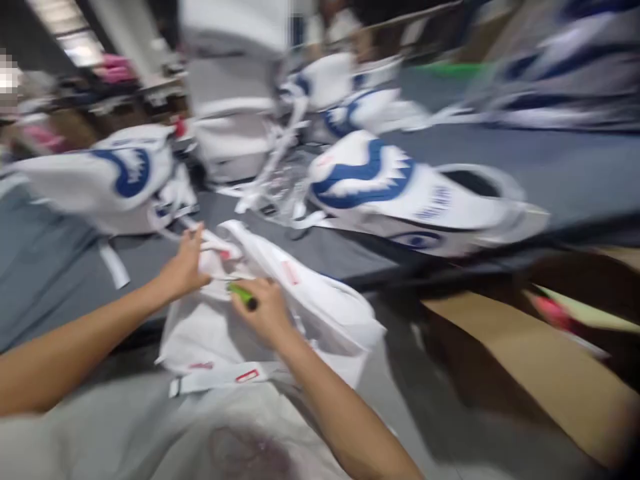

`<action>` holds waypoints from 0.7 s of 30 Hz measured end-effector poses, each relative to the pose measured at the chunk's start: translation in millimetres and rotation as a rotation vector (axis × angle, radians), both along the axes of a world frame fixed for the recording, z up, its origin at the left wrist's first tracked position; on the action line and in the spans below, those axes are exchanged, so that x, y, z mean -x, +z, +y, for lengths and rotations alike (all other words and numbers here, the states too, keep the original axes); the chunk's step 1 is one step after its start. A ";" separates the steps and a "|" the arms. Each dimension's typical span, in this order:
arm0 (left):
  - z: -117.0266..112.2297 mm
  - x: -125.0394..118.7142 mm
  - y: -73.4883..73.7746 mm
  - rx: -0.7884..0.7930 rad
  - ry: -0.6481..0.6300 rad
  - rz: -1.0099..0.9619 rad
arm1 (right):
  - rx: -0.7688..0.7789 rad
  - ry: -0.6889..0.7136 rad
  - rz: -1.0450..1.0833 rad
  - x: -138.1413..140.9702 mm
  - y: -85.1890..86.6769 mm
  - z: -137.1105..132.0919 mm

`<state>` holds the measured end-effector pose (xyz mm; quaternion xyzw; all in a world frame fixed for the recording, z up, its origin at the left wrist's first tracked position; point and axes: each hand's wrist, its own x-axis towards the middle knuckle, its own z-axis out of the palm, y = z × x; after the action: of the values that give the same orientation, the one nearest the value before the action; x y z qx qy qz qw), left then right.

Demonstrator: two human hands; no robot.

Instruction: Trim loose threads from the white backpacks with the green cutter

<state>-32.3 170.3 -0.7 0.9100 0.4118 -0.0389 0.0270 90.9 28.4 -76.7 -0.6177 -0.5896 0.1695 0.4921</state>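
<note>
Judging the bag (pixel 205 333) part-done, I am gripping the tool (pixel 243 295) with my right hand (pixel 269 310); whether my left hand (pixel 186 265) is pinching, I cannot tell.

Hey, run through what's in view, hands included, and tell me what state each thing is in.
Right hand: closed around the tool.
Green tool: held, tilted; type unclear.
Left hand: at the white bag's upper end; grip unclear.
White bag: partly past the table's near edge.
Blue-patterned bag at right: lying down.
White stack: piled up.
Cardboard box: open, flap outward.
</note>
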 end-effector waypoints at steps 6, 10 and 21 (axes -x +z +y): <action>5.9 32.6 -2.1 0.160 0.215 0.183 | -0.017 0.090 -0.003 -5.4 -12.1 23.3; 16.1 20.9 -0.5 0.255 0.186 0.212 | 0.062 0.094 -0.005 -4.0 -8.5 22.8; 36.5 20.6 -6.9 0.389 0.162 0.237 | 0.090 0.206 -0.100 10.4 -5.3 55.4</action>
<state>-52.9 206.8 -7.6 0.8407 0.4685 -0.2217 0.1565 80.4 83.7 -82.0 -0.5830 -0.6654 0.2142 0.4141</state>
